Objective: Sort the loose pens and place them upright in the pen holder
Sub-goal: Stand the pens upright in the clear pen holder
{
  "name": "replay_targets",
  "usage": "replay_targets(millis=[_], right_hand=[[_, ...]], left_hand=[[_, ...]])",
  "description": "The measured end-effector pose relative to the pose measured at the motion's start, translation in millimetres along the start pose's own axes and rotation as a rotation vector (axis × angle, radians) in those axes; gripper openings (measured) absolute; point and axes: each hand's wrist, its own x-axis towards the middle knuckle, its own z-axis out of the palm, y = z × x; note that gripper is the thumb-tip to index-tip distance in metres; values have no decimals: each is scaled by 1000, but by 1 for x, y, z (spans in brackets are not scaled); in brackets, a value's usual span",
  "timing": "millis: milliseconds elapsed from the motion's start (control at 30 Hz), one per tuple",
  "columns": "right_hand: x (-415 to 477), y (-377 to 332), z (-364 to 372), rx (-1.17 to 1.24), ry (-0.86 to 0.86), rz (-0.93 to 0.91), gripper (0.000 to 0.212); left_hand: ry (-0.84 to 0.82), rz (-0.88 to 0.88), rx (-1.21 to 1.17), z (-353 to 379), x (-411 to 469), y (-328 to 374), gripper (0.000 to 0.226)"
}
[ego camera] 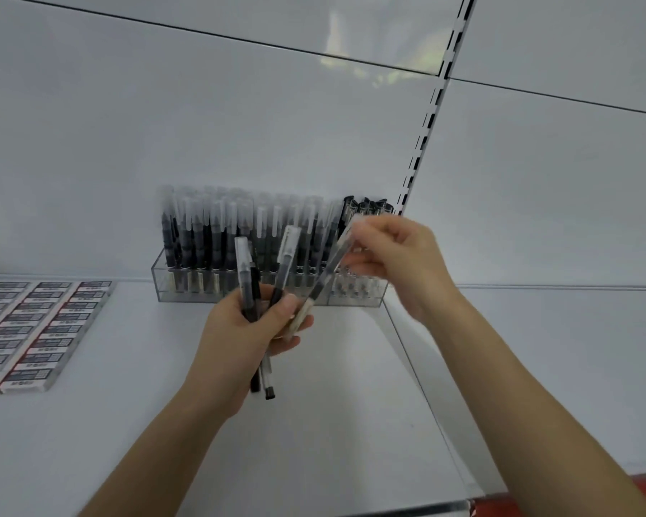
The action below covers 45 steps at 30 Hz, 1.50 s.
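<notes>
Presently grasping a bunch of gel pens (pixel 242 263) in left grip (pixel 239 337); pinching cap end of one tilted pen (pixel 325 278) in right grip (pixel 399 263), before clear pen holder (pixel 165 285).

I can't read the labels on the boxes (pixel 34 330), which the left edge cuts off. The pen (pixel 329 270) my right hand (pixel 399 263) pinches is smeared; my left hand (pixel 239 337) hides the middles of the other pens (pixel 242 263).
</notes>
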Motion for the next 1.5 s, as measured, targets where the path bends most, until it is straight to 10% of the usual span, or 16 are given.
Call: replay_targets(millis=[200, 733, 967, 1267, 1500], right_hand=[[35, -14, -14, -162, 309, -207, 2], [59, 19, 23, -716, 38, -200, 12], [27, 10, 15, -434, 214, -172, 13], [-2, -1, 31, 6, -132, 12, 8], [30, -12, 8, 44, 313, -182, 5]], left_hand=[[142, -2, 52, -17, 3, 5, 13], [47, 2, 3, -27, -3, 9, 4], [28, -25, -70, -27, -3, 14, 5], [-48, -70, -36, -12, -3, 10, 6], [83, -87, 175, -40, 0, 12, 13]])
